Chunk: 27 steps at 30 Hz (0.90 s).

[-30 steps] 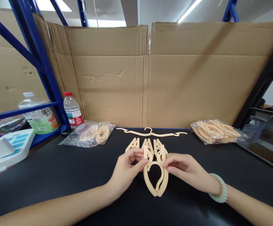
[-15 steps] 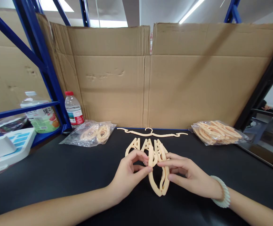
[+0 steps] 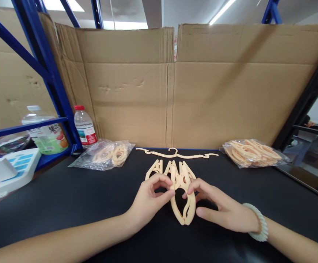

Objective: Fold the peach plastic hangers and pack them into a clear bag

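I am working at a black tabletop (image 3: pixel 65 204) walled in behind by cardboard sheets (image 3: pixel 153 91), with blue racking (image 3: pixel 42 58) on my left side.

Nearest to me: my left hand (image 3: pixel 148 199) and right hand (image 3: pixel 216 208) are meeting over a folded peach hanger (image 3: pixel 185 204). Both are pinching it, thumb and fingers of each hand closed on its upper part, while its looped lower end is resting on the table between my wrists. A pale bead bracelet (image 3: pixel 257 226) is sitting on my right wrist.

Risk note: I am holding by fingertips only, on thin plastic arms. If I am squeezing unevenly, the piece could twist and spring out, or a hinge could be overstressed; judgement only.

Just beyond, touching or nearly touching the held piece, a row of folded hangers (image 3: pixel 164 168) is lying side by side; a slip forward could be scattering them.

Farther back, an opened hanger (image 3: pixel 175 155) is lying flat. A clear bag (image 3: pixel 106 155) of hangers is lying to the left, a fuller bag (image 3: pixel 252 152) to the right.

Farthest left: a water bottle (image 3: pixel 84 126) and a larger drink bottle (image 3: pixel 48 133), well apart from my hands.
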Available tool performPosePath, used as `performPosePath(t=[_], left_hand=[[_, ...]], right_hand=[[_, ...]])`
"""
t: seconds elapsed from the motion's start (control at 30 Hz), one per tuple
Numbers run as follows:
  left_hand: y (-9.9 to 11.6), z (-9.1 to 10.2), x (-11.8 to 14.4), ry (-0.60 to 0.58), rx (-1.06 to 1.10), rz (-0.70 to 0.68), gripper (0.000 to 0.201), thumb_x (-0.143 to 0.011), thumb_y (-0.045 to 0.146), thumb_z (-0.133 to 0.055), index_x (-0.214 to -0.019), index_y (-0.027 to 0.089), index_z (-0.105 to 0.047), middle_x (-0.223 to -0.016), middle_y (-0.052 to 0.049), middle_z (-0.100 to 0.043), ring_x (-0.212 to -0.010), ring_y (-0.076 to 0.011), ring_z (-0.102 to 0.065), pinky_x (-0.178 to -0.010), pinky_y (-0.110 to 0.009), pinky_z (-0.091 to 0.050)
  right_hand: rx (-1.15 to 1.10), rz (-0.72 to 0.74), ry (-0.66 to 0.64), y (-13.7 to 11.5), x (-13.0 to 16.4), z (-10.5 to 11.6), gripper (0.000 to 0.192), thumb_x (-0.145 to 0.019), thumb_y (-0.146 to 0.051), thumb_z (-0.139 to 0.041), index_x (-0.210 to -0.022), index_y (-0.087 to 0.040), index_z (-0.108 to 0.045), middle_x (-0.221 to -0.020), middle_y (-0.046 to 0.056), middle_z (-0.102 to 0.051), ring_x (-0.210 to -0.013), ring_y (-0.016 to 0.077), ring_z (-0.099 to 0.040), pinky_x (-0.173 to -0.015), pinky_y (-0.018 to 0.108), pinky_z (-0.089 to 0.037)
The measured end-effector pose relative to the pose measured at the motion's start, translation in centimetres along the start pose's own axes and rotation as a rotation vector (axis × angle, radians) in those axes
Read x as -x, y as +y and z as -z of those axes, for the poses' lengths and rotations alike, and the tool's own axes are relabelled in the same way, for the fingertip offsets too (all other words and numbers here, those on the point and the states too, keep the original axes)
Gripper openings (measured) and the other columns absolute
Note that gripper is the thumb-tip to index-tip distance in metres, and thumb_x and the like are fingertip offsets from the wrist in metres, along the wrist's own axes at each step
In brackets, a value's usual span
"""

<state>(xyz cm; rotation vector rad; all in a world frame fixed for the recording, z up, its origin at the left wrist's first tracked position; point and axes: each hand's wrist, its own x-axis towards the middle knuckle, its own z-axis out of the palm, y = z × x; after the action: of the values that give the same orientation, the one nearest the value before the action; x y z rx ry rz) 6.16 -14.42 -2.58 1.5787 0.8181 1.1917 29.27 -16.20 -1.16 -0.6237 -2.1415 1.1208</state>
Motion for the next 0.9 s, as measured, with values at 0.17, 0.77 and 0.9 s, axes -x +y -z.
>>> performPosePath(t=[0.17,0.77,0.9], left_hand=[[0.2,-0.1,0.1,-0.021,-0.022,-0.030,0.008,-0.074,0.024,-0.072,-0.076,0.018,-0.066,-0.089,-0.005,-0.061,-0.088,-0.0198,-0.060,-0.075,-0.031,-0.053],[1.2,0.5,0.5,-0.079,-0.327,-0.218,0.032,-0.084,0.017,-0.058,-0.114,0.024,-0.066,-0.113,-0.008,-0.067,-0.106,-0.0238,-0.062,-0.099,-0.041,-0.048],[1.4,1.9,-0.2,-0.151,-0.663,-0.455,0.037,-0.085,0.015,-0.053,-0.119,0.026,-0.063,-0.118,-0.008,-0.065,-0.113,-0.0252,-0.057,-0.103,-0.044,-0.042]], right_hand=[[0.017,-0.033,-0.016,-0.3,0.1,0.1,0.022,-0.094,-0.032,-0.051,-0.114,-0.024,-0.050,-0.108,0.006,-0.054,-0.096,0.0187,-0.055,-0.087,0.036,-0.050],[-0.047,-0.072,0.241,0.5,-0.3,1.6,0.043,-0.090,-0.041,-0.057,-0.130,-0.027,-0.055,-0.124,0.008,-0.054,-0.107,0.0247,-0.056,-0.088,0.039,-0.050],[0.132,-0.183,0.442,2.4,-0.3,3.4,0.043,-0.090,-0.047,-0.054,-0.125,-0.024,-0.058,-0.109,0.007,-0.062,-0.090,0.0222,-0.058,-0.081,0.038,-0.051]])
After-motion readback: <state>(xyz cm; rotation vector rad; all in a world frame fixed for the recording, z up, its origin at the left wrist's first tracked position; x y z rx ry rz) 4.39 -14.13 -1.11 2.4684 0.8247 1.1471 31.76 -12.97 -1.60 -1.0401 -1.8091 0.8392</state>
